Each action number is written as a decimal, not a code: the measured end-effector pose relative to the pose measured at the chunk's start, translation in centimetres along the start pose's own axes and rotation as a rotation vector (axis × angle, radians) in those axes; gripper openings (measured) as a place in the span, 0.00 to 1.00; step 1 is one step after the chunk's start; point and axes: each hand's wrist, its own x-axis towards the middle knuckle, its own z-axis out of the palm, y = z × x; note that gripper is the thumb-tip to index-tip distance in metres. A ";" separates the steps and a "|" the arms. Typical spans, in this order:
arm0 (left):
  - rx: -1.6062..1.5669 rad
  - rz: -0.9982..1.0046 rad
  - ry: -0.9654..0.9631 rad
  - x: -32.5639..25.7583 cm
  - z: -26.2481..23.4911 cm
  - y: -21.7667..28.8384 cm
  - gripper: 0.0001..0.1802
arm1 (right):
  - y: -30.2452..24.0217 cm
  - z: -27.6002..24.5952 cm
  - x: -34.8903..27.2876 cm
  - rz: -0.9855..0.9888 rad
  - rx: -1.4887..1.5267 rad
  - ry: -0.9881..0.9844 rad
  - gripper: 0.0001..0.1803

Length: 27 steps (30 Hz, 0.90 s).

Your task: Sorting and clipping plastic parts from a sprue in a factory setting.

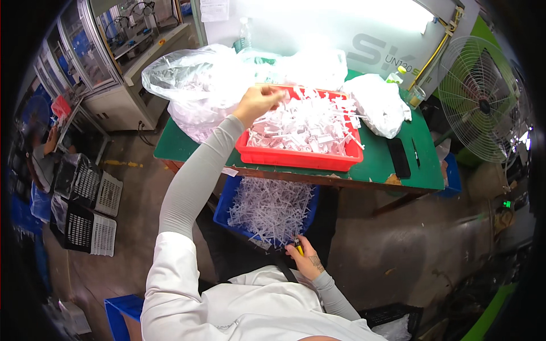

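Note:
My left hand (259, 103) reaches over the far left side of a red bin (296, 159). Its fingers are closed in a pinch, and glare hides what they hold, if anything. White plastic parts (307, 128) fill the bin in a loose heap. Down by my lap, my right hand (307, 260) is closed around a yellow-handled tool (298, 248), its head mostly hidden. That hand is beside the near right corner of a blue bin (220, 211), which is full of thin white plastic sprue pieces (270, 207).
The red bin stands on a green table (364, 156). Clear bags of white parts (196, 102) and a white bag (375, 105) flank it. A black phone (399, 158) and a pen (416, 153) lie right. A fan (483, 105) stands beyond; black crates (79, 227) are left.

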 end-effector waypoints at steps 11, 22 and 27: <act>-0.575 -0.128 -0.033 -9.7 1.1 -0.6 0.12 | -2.2 0.2 -1.2 0.101 0.245 -0.079 0.23; -0.492 -0.170 0.053 -26.1 7.0 -1.0 0.16 | -12.2 -0.9 -2.1 -0.359 -0.031 0.035 0.18; -0.491 -0.246 0.054 -29.0 7.6 -1.6 0.15 | -12.8 -0.4 -2.6 -0.357 -0.183 -0.021 0.18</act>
